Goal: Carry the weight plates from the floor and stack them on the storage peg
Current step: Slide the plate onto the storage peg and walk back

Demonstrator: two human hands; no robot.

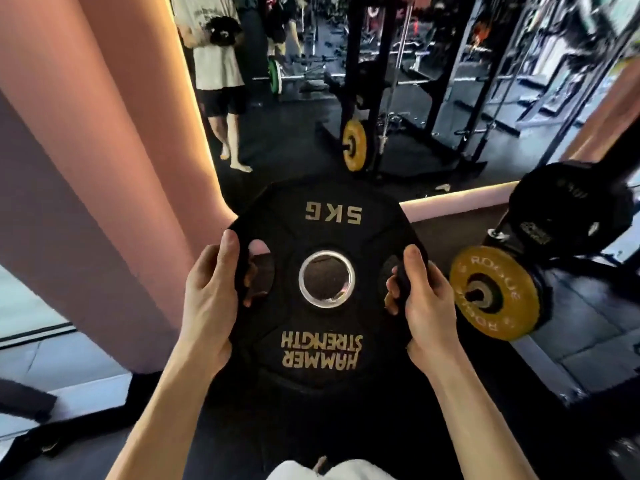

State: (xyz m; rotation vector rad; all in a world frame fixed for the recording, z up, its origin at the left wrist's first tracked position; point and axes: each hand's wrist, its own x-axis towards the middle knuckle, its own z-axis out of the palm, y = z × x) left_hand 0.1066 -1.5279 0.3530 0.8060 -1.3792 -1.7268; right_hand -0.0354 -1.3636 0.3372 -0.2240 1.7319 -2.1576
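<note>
Frame centre: both hands, left hand (211, 289) and right hand (424, 299), grip a black plate (325, 341) by its cutouts. At right, a yellow plate (495, 292) sits on a peg, black plates (568, 209) above it. Pink pillar (104, 150) at left.

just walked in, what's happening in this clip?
A person is carrying a black 5 kg plate in both hands, flat side toward the camera. The left hand grips its left edge through a cutout, and the right hand grips the right edge the same way. To the right, a yellow plate already sits on a peg, with black plates mounted behind it. The carried plate is not on any peg yet. A mirror ahead reflects the gym.
</note>
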